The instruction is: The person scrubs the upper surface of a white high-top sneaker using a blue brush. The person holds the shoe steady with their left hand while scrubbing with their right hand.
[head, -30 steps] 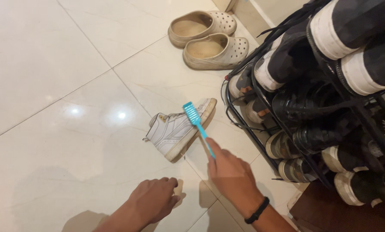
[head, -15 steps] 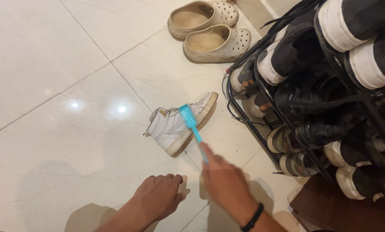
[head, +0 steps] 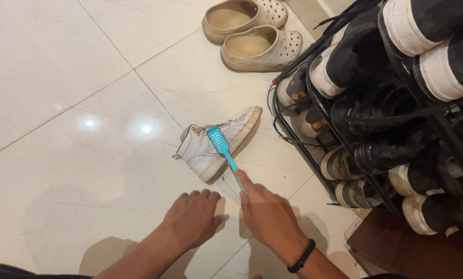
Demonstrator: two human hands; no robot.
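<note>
Gripping a teal brush [head: 222, 146] by its handle, your right hand [head: 265, 214] sets the bristles on the white sneaker [head: 216, 144] lying sideways on the tiled floor [head: 76, 129]; your left hand [head: 193, 217], empty with fingers spread, braces flat nearby.

- Glossy cream tiled floor [head: 61, 170], grey grout lines.
- White high-top sneaker [head: 211, 150] lying on its side.
- Pair of beige perforated clogs [head: 252, 31].
- Black wire shoe rack [head: 376, 129], standing loaded.
- Left hand [head: 193, 217] resting flat on floor.

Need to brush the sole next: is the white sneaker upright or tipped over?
Tipped: the white sneaker lies on its side on the tiled floor, sole edge showing.
</note>
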